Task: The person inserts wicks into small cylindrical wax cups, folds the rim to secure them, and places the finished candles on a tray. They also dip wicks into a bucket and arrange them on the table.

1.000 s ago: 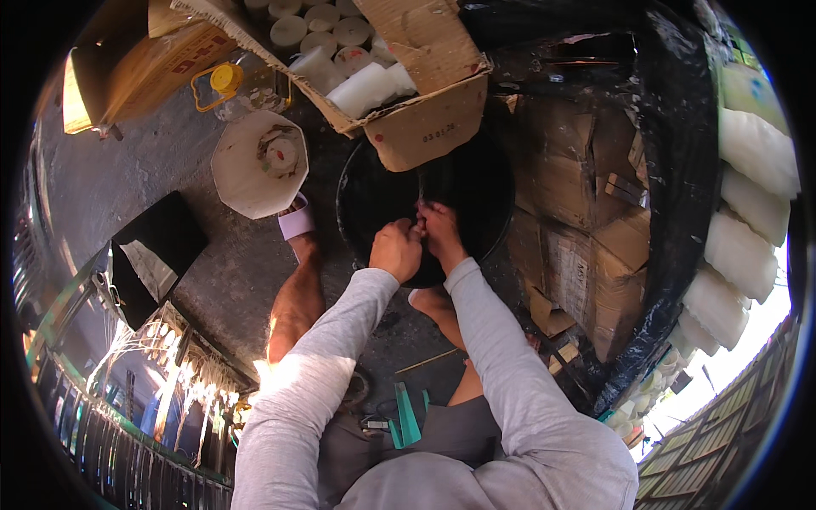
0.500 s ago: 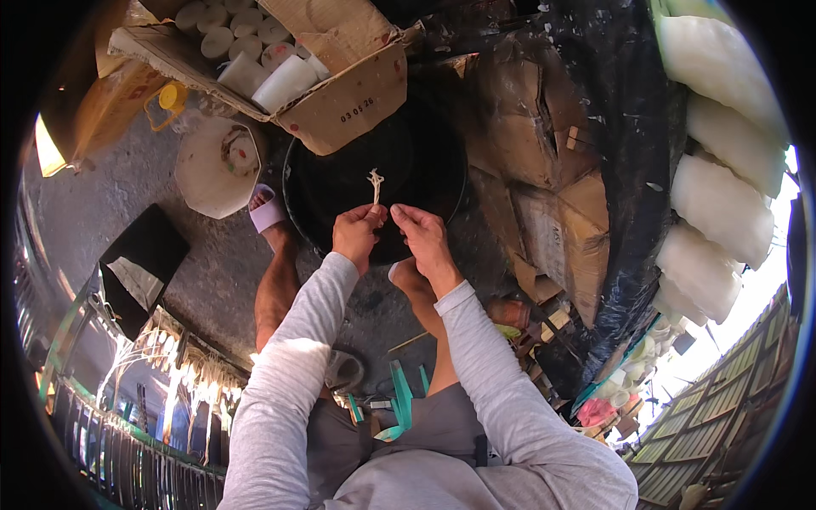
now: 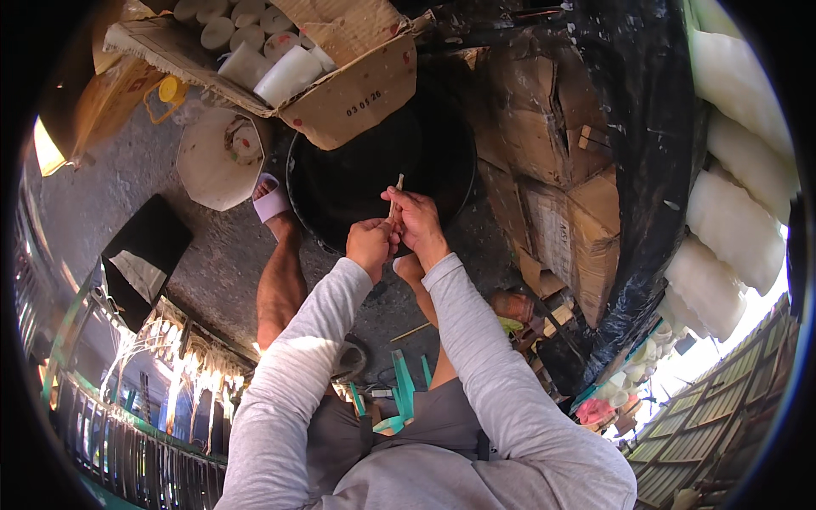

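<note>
Over a round black tub (image 3: 348, 166), both hands are together on a thin, pale bundle of cords (image 3: 399, 182). My right hand (image 3: 416, 221) pinches it near the top, with a short end sticking up past the fingertips. Lower down, my left hand (image 3: 370, 246) is closed around the bundle's other end and touches the right fingers. Most of the bundle's length is hidden by the fingers. Beyond the tub stands an open cardboard box (image 3: 357, 106) with several white wax-like cylinders (image 3: 289, 75) inside.
An octagonal whitish board or tray (image 3: 208, 174) lies left of the tub, with a yellow-handled container (image 3: 170, 90) behind it. Worn cardboard boxes (image 3: 552, 221) are stacked at right beside black plastic sheeting (image 3: 650, 170). Large white slabs (image 3: 735, 208) line the far right. Teal strips (image 3: 401, 391) rest on my lap.
My right hand has moved up and left onto the bundle and now pinches its top. The left hand has shifted slightly down and right. The frayed loose ends are now gathered together.
</note>
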### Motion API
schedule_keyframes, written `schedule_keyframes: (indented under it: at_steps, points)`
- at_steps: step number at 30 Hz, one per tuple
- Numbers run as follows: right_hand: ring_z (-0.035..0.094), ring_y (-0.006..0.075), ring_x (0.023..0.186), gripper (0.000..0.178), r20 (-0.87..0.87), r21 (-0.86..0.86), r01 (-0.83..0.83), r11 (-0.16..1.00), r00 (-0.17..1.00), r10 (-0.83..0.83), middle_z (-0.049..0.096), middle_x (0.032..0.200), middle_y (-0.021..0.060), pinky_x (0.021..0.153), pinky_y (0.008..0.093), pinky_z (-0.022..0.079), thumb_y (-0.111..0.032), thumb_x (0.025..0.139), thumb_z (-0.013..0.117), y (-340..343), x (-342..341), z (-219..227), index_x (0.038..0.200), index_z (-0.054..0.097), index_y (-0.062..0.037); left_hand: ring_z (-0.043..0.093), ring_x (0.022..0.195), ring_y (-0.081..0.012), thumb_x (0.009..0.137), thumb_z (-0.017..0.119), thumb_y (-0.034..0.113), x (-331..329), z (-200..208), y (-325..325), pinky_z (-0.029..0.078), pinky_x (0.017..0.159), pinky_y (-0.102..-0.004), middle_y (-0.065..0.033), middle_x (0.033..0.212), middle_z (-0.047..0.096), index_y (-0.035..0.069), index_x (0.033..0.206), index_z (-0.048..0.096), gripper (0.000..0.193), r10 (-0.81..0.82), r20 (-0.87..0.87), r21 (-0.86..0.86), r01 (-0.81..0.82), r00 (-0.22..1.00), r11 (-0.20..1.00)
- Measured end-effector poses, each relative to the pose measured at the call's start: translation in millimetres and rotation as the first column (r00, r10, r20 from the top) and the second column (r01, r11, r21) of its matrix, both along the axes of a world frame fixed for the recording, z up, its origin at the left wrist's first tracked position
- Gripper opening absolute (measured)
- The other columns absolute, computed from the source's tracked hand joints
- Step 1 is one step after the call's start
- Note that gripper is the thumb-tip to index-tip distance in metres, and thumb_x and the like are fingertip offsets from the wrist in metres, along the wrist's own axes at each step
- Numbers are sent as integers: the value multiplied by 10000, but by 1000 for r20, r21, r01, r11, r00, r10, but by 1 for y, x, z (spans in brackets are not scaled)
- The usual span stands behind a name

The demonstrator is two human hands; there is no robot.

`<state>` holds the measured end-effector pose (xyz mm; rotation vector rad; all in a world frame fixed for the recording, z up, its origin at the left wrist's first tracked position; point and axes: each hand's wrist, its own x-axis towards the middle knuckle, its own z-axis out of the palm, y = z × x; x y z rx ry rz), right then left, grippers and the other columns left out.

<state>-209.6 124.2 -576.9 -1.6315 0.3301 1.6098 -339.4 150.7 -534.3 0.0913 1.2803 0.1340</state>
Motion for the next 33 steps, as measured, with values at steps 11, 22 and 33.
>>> schedule_keyframes:
  at_steps: [11,22,33]
  points:
    - [372,28,472,136,235,-15,36,999,972,-31,544,655,-54,421,222,248,-135,925,804,47,30,-18,848,745,-40,561,593,-100,1039,593,150,-29,19,6,468,551,-260,-20,691,621,-16,902,702,242,-26,-98,170,43,995,984]
    - [619,142,682,338,239,-28,-693,720,695,678,710,931,50,589,297,488,-265,925,805,8,0,-77,1097,740,20,542,588,-86,1070,589,214,-46,-11,21,406,524,-242,15,704,610,50,942,680,227,78,-232,217,-26,970,976]
    - [445,27,505,188,-135,114,-40,993,989,55,574,662,-40,440,213,290,-163,924,818,33,-30,9,899,750,10,503,555,-83,1062,586,215,-44,7,14,384,513,-246,15,675,578,39,893,678,261,-30,-113,205,52,993,977]
